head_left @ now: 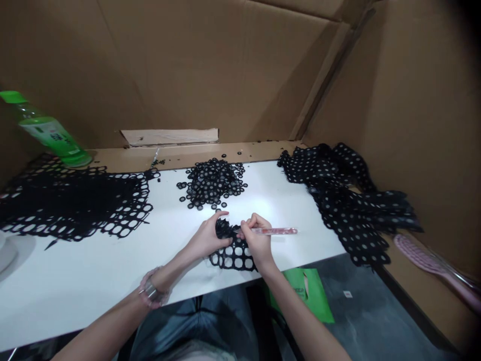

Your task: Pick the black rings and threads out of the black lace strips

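My left hand (206, 238) is closed on a black perforated sheet (236, 258) near the table's front edge, thumb and fingers gripping its bunched upper part. The lower part of this sheet is an open mesh of large holes. My right hand (259, 243) pinches a slim pen-like tool (280, 231) with a clear, reddish handle. The tool's tip points left at the bunched part and is hard to make out. Just beyond my hands lies a heap of small black rings (214, 181), each with a pale centre.
Black holed mesh (78, 200) lies piled at left, by a green bottle (56, 138). Black sheets with pale dots (345, 205) overhang the white table (158, 281) at right. A pink hairbrush (424, 258) lies farther right. Cardboard walls (195, 65) enclose the back and right.
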Available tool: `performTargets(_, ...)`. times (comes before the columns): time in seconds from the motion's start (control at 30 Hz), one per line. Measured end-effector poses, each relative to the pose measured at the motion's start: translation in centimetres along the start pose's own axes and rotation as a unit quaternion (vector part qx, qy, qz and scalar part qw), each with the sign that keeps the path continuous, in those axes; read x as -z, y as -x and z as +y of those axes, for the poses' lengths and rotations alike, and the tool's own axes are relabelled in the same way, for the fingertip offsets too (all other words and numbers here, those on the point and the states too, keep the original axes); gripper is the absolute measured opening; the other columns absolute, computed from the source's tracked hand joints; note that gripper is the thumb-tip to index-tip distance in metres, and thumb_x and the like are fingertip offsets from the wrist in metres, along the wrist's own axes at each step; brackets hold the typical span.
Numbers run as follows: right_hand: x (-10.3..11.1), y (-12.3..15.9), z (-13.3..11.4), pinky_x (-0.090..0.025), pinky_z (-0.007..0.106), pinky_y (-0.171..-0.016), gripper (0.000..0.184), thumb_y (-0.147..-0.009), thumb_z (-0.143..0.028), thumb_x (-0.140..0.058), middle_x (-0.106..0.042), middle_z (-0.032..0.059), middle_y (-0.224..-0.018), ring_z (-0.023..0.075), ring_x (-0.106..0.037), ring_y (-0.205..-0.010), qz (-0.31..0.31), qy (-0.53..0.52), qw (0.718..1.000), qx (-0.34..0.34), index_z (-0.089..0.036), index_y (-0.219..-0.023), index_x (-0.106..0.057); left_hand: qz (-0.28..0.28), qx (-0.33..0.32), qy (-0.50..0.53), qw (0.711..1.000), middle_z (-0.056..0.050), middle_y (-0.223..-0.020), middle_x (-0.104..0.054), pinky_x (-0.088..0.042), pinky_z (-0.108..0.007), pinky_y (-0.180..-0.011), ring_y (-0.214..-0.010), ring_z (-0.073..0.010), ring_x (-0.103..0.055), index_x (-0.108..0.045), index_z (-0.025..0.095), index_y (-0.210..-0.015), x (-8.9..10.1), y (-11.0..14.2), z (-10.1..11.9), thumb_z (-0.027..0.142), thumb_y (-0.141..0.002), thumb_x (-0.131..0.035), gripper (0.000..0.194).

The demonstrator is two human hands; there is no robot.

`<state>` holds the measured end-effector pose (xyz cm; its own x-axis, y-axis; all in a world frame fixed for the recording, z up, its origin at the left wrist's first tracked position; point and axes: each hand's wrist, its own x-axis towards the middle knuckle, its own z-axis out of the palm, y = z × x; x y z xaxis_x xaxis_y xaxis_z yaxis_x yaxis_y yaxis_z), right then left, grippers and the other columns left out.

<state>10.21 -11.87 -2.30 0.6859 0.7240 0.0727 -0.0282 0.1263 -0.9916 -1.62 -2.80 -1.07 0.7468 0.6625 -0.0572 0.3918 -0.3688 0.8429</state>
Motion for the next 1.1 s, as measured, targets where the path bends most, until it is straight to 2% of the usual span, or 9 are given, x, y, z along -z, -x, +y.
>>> performTargets(0.07, -0.3, 0.1, 0.5, -0.037, 0.023, -0.043, 0.026, -0.067, -0.020, -0.053, -0.038, -0.0087, -0.043, 0.0086, -0.042, -0.038, 0.007, -0.012, 1.000, -0.017, -0.022, -0.054, -0.031, 0.004, 0.005, 0.013, 1.000, -0.007, -0.102, -0.059, -0.042, -0.035, -0.082, -0.089, -0.0223, -0.056, -0.047, 0.018, -0.114, 0.1, 0.0, -0.1, 0.023, -0.059, -0.066, 0.059)
performTargets(0.2, -0.2, 0.2, 1.5, -0.028, 0.022, -0.042, 0.025, -0.063, -0.014, -0.051, -0.034, -0.0085, -0.042, 0.0076, -0.034, -0.039, 0.005, 0.060, 0.998, 0.010, -0.022, -0.051, -0.031, 0.003, 0.015, 0.039, 0.999, -0.002, -0.084, -0.058, -0.043, -0.030, -0.071, -0.076, -0.0185, -0.055, -0.047, 0.018, -0.110, 0.2, -0.1, -0.2, 0.023, -0.060, -0.066, 0.054)
performTargets(0.47, 0.1, 0.4, 0.9, -0.023, 0.022, -0.042, 0.024, -0.061, -0.013, -0.050, -0.029, -0.0084, -0.043, 0.0074, -0.029, -0.041, -0.013, 0.123, 0.992, 0.012, -0.021, -0.049, -0.031, 0.008, 0.010, 0.060, 0.998, 0.002, -0.081, -0.052, -0.039, -0.027, -0.069, -0.072, -0.0148, -0.050, -0.045, 0.019, -0.101, 0.3, -0.3, -0.2, 0.018, -0.058, -0.065, 0.048)
performTargets(0.63, -0.2, 0.5, 0.9, -0.023, 0.022, -0.042, 0.024, -0.062, -0.015, -0.049, -0.028, -0.0080, -0.044, 0.0074, -0.027, -0.042, -0.026, 0.156, 0.987, 0.030, -0.021, -0.049, -0.030, 0.000, 0.008, 0.123, 0.992, 0.006, -0.068, -0.046, -0.036, -0.022, -0.058, -0.059, -0.0102, -0.045, -0.043, 0.019, -0.097, 0.0, -0.2, -0.2, 0.016, -0.058, -0.063, 0.044)
performTargets(0.77, -0.5, 0.5, 1.0, -0.022, 0.021, -0.041, 0.024, -0.060, -0.014, -0.048, -0.028, -0.0078, -0.042, 0.0074, -0.027, -0.041, -0.041, 0.214, 0.974, 0.061, -0.021, -0.047, -0.030, 0.006, 0.004, 0.175, 0.985, 0.006, -0.069, -0.045, -0.035, -0.020, -0.056, -0.059, -0.0090, -0.044, -0.040, 0.019, -0.093, -0.1, -0.2, -0.1, 0.015, -0.055, -0.062, 0.043)
performTargets(0.83, -0.5, 0.5, 1.0, -0.023, 0.022, -0.041, 0.024, -0.060, -0.014, -0.048, -0.028, -0.0078, -0.042, 0.0074, -0.028, -0.040, -0.047, 0.210, 0.975, 0.063, -0.021, -0.047, -0.030, 0.009, -0.001, 0.190, 0.982, 0.006, -0.071, -0.045, -0.036, -0.021, -0.057, -0.061, -0.0094, -0.044, -0.040, 0.018, -0.091, -0.1, -0.2, -0.2, 0.016, -0.055, -0.063, 0.043)
performTargets(1.0, 0.7, 0.3, 1.0, -0.032, 0.023, -0.044, 0.025, -0.066, -0.019, -0.050, -0.037, -0.0071, -0.041, 0.0094, -0.040, -0.040, -0.012, 0.084, 0.996, 0.016, -0.022, -0.051, -0.030, 0.000, 0.005, 0.114, 0.993, 0.005, -0.071, -0.046, -0.037, -0.022, -0.059, -0.061, -0.0106, -0.046, -0.043, 0.019, -0.096, 0.1, -0.1, -0.1, 0.016, -0.059, -0.060, 0.040)
performTargets(1.1, 1.6, 0.5, 0.9, -0.034, 0.023, -0.045, 0.027, -0.068, -0.021, -0.052, -0.039, -0.0063, -0.041, 0.0104, -0.042, -0.041, 0.005, 0.106, 0.994, 0.019, -0.022, -0.051, -0.031, 0.003, 0.010, 0.060, 0.998, 0.006, -0.069, -0.048, -0.035, -0.021, -0.054, -0.055, -0.0094, -0.044, -0.043, 0.020, -0.101, 0.0, 0.2, 0.4, 0.013, -0.060, -0.056, 0.043)
